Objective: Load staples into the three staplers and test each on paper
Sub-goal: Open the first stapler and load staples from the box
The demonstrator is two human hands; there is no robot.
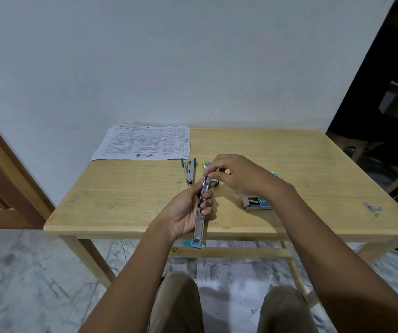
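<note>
Loading the blue stapler (199, 227) over the near edge of the tabletop (121, 200).

The left hand (186, 212) is gripping the opened stapler around its metal channel, holding it just above the front edge. The right hand (236, 174) is pinching its far end with thumb and fingertips; whether a strip of staples is sitting between them I cannot tell. A strip going in tilted could be jamming or snapping, with pieces dropping to the floor. The open staple box (256, 203) is lying to the right, and the green stapler (189, 170) and paper (142, 143) are waiting behind.
</note>
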